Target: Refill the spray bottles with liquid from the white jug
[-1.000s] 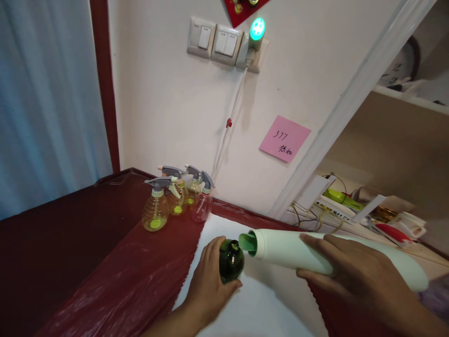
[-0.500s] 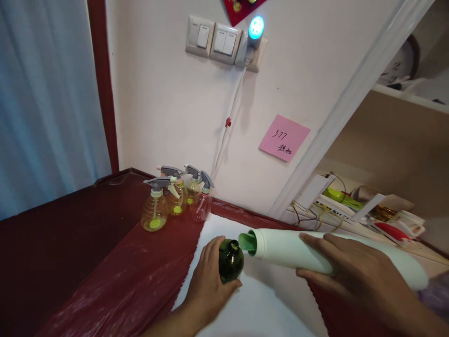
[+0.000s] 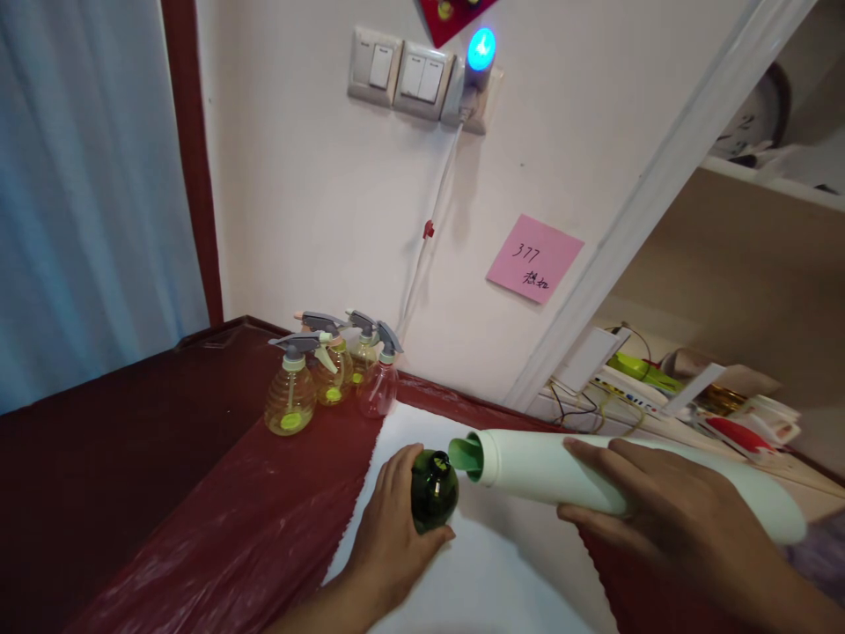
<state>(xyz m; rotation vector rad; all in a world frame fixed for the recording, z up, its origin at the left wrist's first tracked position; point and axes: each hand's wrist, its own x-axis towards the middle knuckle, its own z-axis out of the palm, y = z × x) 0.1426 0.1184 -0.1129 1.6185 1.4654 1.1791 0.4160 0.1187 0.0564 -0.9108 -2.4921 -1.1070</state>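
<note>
My left hand (image 3: 389,519) is closed around a small round dark green bottle (image 3: 436,500), whose narrow open mouth points up toward me. In my right hand (image 3: 666,511) lies a long pale green bottle (image 3: 551,467), tilted almost level, fingers wrapped over its body. A green spout (image 3: 466,455) at its end reaches close to the small bottle's mouth. Whether any liquid is flowing I cannot tell. Below both bottles is a white sheet (image 3: 502,577).
Several clear spray bottles (image 3: 290,396) with grey trigger heads stand upright at the back left, on red plastic covering (image 3: 277,511). A white cable (image 3: 422,255) runs down the wall from a lit plug. Right of the wall is a shelf (image 3: 785,180) with assorted items.
</note>
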